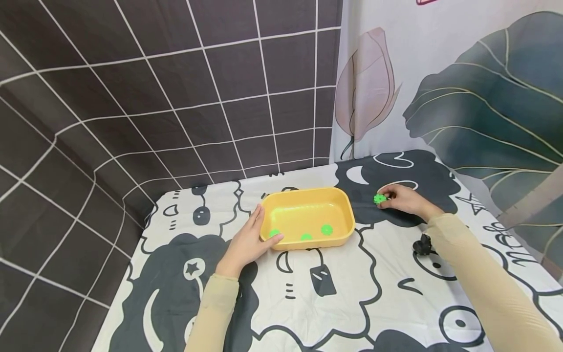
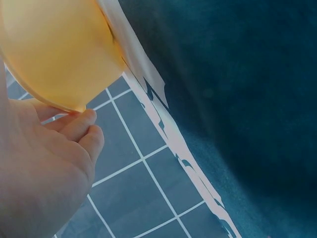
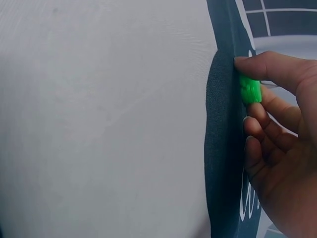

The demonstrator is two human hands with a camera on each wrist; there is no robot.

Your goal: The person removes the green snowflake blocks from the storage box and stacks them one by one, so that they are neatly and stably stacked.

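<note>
A yellow plastic basin (image 1: pixel 308 192) stands on the patterned cloth in the head view. My left hand (image 1: pixel 248 239) grips its left end, thumb over the rim and fingers along the outside wall. The left wrist view shows that hand (image 2: pixel 59 148) with its fingers against the basin's rim (image 2: pixel 64 54). Inside lie three green pieces, one of them a round toothed piece (image 1: pixel 326 229). To the right of the basin, my right hand (image 1: pixel 404 199) pinches another green toothed piece (image 1: pixel 380 199) between thumb and fingers. In the right wrist view this piece (image 3: pixel 250 90) shows edge-on, close to the cloth.
A black-and-white cartoon cloth (image 1: pixel 316 313) covers the table. A small black object (image 1: pixel 423 245) sits beside the right forearm. Behind the table hang a dark grid-patterned curtain (image 1: pixel 198 98) and a floral curtain (image 1: pixel 396 58).
</note>
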